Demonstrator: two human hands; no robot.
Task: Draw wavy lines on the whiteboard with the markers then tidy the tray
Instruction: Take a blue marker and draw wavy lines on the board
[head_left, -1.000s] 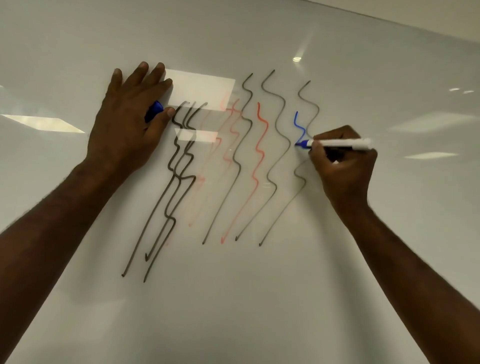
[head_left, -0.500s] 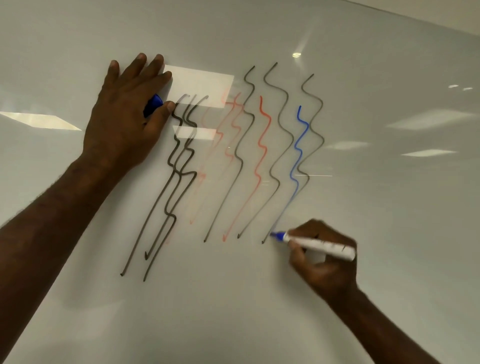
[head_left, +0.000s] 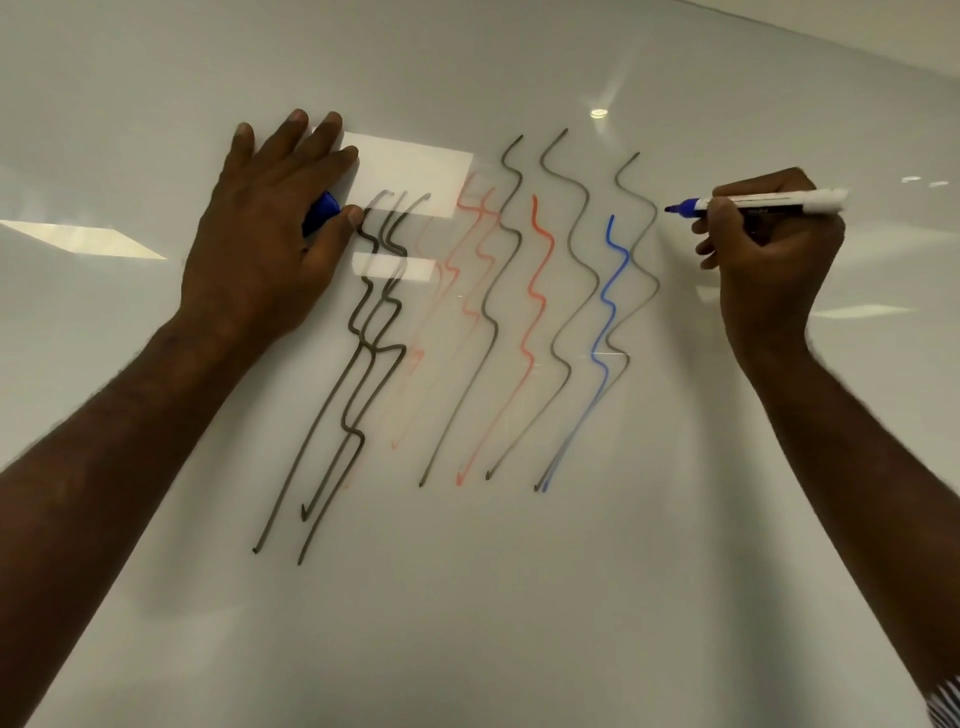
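The whiteboard (head_left: 519, 597) is evenly and fairly brightly lit from overhead, its glossy surface mirroring rectangular ceiling panels as pale glare patches, the strongest just beside the left hand (head_left: 265, 234), with fainter ones along the left and right sides. A small round hotspot with streaks sits near the top. Soft shadows spread under both forearms. Focus is mostly sharp, though the drawn lines ghost into doubled reflections. The board's top edge slants from wide-angle distortion.

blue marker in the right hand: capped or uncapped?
Uncapped. The blue marker in the right hand shows its bare blue tip, pointing left. A blue cap sits under the left hand.
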